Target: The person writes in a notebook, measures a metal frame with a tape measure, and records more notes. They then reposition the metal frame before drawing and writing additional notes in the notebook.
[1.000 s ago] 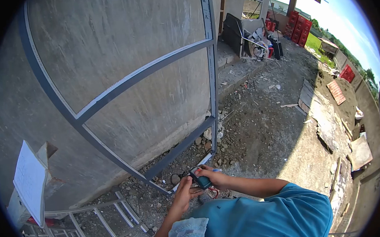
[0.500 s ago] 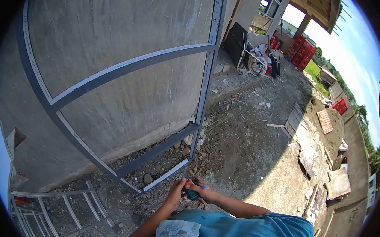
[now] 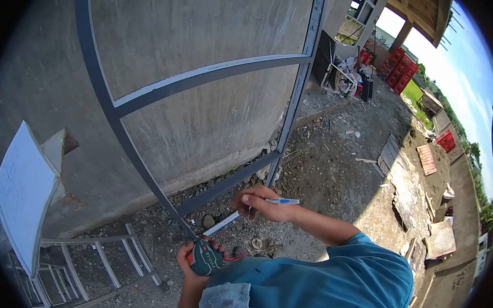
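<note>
Beside the frame [image 3: 231, 181], our left hand [image 3: 189, 264] grips a tape measure [image 3: 206, 257], right hand [image 3: 257, 202] a pen [image 3: 282, 201]; loose rubble [image 3: 314, 178] could trip us

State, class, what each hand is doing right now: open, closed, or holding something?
Left hand: closed around a tape measure.
Right hand: closed, holding a pen.

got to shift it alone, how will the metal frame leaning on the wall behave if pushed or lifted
The frame is thin bars around open panels, so probably light for its size but liable to flex. It leans on the concrete wall with its foot on loose rubble, so a push might slide the base or tip it.
</note>
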Available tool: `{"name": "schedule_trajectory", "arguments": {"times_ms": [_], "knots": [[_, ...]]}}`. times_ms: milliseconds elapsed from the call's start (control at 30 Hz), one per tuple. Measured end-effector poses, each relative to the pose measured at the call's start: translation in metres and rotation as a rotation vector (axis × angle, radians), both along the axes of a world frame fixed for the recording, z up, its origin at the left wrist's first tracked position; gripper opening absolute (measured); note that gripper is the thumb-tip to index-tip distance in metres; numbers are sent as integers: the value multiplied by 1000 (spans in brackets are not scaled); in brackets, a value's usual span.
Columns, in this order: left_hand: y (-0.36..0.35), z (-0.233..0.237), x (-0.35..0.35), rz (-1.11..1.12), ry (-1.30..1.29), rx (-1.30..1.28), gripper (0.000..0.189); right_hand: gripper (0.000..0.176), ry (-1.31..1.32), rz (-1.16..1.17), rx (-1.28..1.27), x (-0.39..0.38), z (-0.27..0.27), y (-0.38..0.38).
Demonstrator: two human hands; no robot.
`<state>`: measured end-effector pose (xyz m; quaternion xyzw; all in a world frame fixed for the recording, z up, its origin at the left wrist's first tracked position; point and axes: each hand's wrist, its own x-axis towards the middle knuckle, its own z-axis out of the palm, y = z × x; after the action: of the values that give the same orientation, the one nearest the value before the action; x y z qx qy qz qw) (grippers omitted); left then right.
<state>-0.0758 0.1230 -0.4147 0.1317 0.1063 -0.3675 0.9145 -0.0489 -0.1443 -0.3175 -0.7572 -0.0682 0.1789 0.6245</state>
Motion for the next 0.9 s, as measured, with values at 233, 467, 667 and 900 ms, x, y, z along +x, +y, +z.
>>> {"name": "schedule_trajectory", "arguments": {"times_ms": [233,467,667,900], "knots": [[166,157,-19,215,-659,412,49,24,-582,-40,279,65,155,88],[249,274,-16,645,-881,1021,78,17,-796,271,227,122,255,251],[277,306,31,335,-1145,1334,96,25,-718,341,67,169,249,334],[285,311,63,132,-1485,1581,84,28,-668,228,-23,165,246,338]]}}
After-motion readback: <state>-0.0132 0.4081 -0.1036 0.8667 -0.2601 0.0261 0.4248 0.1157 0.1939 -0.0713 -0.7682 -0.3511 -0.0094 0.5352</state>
